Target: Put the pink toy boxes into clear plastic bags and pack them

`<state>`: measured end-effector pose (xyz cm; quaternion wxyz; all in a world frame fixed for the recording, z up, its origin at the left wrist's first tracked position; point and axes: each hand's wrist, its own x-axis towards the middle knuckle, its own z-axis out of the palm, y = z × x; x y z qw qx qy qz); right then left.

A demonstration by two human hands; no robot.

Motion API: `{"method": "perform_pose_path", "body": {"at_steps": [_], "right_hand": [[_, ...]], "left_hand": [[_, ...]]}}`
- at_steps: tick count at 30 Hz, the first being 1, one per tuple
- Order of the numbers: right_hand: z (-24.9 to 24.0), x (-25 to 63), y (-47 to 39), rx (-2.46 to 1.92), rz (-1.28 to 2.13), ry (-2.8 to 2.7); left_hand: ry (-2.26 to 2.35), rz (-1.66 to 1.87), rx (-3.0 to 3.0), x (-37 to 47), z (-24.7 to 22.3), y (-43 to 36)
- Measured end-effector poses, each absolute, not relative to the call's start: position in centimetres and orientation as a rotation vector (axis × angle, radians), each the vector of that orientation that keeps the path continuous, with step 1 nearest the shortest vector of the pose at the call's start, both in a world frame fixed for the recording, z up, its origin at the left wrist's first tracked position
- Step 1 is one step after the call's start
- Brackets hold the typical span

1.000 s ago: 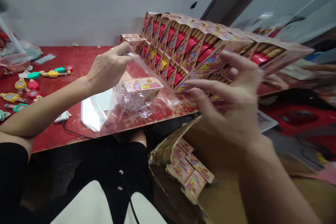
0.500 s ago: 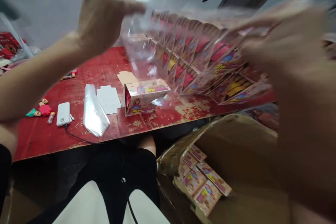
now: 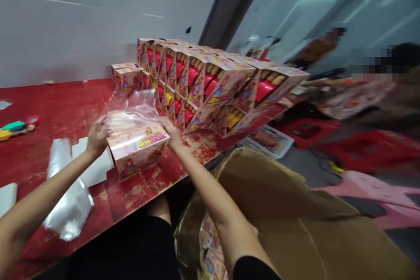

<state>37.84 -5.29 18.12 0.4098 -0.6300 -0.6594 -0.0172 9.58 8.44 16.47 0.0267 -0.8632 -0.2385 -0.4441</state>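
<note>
Hands, left [image 3: 97, 137] and right [image 3: 171, 134], grasp clear plastic [image 3: 134, 113] beside the printed box [image 3: 140, 151]; box rests on red table [image 3: 65, 113].

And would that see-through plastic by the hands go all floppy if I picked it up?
Probably floppy: the clear plastic bunches in wrinkles between the left hand and the right hand. Likely light too, since it looks thin enough to see through. Maybe slippery: it shines.

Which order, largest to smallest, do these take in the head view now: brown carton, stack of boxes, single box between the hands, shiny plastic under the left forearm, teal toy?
1. Brown carton, helped by nearness
2. Stack of boxes
3. Single box and shiny plastic: too alike to rank
4. Teal toy
</note>
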Motion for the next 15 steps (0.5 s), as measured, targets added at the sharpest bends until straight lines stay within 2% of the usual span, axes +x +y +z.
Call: {"method": "perform_pose_path", "body": {"at_steps": [3,9,12,15], "right_hand": [[14.6,37.6,-7.3,-1.624,-0.042,-1.634],[12.5,38.5,-13.8,-1.585,-0.377,-1.524],[10.5,39.0,-16.8,-1.609,-0.282,-1.668],[8.8,38.1,-19.9,-1.593,-0.243,-1.829]], "left_hand": [[-0.664,-1.609,-2.653,6.9,12.9,7.1],[-0.789,-1.669,-2.640,3.8,12.3,4.6],[-0.814,-1.902,-2.706,3.5,10.9,3.3],[-0.781,-1.874,-2.778,2.7,10.8,1.6]]}}
